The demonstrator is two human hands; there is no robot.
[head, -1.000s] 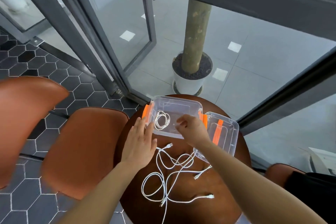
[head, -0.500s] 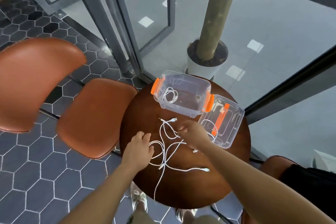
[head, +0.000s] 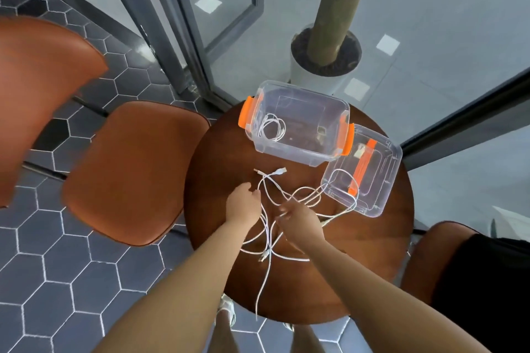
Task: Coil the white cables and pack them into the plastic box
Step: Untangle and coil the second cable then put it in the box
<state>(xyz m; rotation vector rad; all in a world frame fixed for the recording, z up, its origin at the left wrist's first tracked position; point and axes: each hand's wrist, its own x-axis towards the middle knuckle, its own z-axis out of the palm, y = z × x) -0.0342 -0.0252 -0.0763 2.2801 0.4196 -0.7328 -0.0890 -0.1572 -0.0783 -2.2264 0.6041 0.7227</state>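
**Sorting the tangle before the next coil**

One strand of the cables (head: 266, 241) hangs off the near edge of the table (head: 358, 252), so nothing anchors that end, and pulling on it would probably drag the whole heap.

Just beyond, both hands work at the knot's centre. The left hand (head: 243, 205) has its fingertips closed on a strand at the tangle's left side, apparently pinching it to single one cable out. The right hand (head: 298, 221) lies with curled fingers over the point where several strands cross. Whether it grips one or merely pins them down, I cannot tell. Holding the crossing while the other hand draws a strand free would make sense.

Farther on, two plug ends lie loose on the table, pointing towards the box (head: 286, 152). To the right, a loop of cable rests on the lid (head: 381, 180), which lies flat beside the box, touching its right end. It seems set aside to keep the box open for packing.

At the far side of the table the box stands open, and one coil (head: 283, 129) lies in its left end. The job looks barely begun, as most of the cables are outside, uncoiled.
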